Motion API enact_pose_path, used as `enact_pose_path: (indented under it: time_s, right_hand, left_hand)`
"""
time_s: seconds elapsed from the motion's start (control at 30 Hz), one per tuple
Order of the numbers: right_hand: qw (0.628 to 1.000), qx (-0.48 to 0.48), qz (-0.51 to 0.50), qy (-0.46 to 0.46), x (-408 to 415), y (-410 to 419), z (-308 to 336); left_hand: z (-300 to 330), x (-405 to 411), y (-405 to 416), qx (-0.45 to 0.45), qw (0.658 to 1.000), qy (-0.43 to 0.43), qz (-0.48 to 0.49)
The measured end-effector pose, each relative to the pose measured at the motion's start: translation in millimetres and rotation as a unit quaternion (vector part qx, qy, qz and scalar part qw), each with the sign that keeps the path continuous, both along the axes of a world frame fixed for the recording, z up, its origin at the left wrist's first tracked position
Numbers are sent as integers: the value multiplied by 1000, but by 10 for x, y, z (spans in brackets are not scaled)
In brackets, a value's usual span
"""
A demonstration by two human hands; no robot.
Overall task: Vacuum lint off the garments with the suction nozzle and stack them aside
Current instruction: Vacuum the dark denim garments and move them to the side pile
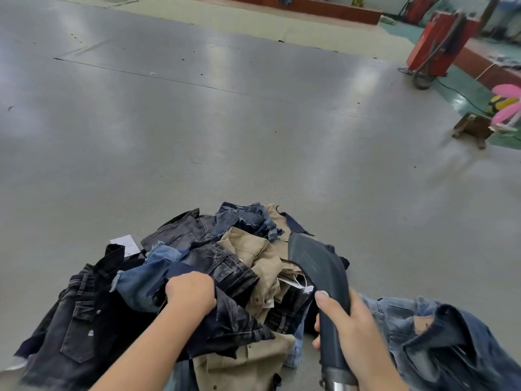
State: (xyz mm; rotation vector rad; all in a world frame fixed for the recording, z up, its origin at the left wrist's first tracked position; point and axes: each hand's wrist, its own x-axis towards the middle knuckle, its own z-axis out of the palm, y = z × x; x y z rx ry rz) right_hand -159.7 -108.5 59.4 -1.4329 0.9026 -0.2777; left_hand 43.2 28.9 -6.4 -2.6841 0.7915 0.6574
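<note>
A heap of garments (pixel 197 249), dark denim, blue denim and tan pieces, lies on the grey table at the near edge. My left hand (pixel 191 292) grips a dark denim piece (pixel 236 320) on top of the heap. My right hand (pixel 352 328) holds the dark grey suction nozzle (pixel 318 266) by its handle, with the flat mouth above the tan garment (pixel 253 249). A separate blue denim garment (pixel 439 342) lies to the right of the nozzle.
The wide grey table surface (pixel 225 122) stretches ahead. At its far right stand a red machine with hoses (pixel 439 43), a small wooden stool (pixel 473 128) and a pink fan (pixel 507 105). A white paper tag (pixel 125 244) lies by the heap's left side.
</note>
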Motion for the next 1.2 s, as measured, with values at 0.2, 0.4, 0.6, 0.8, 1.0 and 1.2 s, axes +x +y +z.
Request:
enact_pose_path:
  time_s: [0.2, 0.4, 0.6, 0.8, 1.0, 1.2]
  right_hand:
    - [999, -30, -1, -13, 7, -24, 23]
    - [997, -18, -56, -44, -77, -111, 199]
    - [998, -26, -53, -32, -98, -176, 148]
    - [999, -21, -30, -13, -13, -157, -20]
    - [998, -7, -4, -56, 66, -78, 37]
    - [989, 14, 9, -144, 86, -7, 215]
  left_hand:
    - [674, 161, -202, -429, 880, -191, 76]
    - [1203, 443, -257, -520, 784, -114, -320]
    - [-259, -147, -512, -281, 953, 77, -87]
    - [-692, -193, -462, -403, 846, 307, 166]
    - [-256, -194, -359, -426, 826, 361, 74]
    - [453, -154, -243, -389, 893, 191, -126]
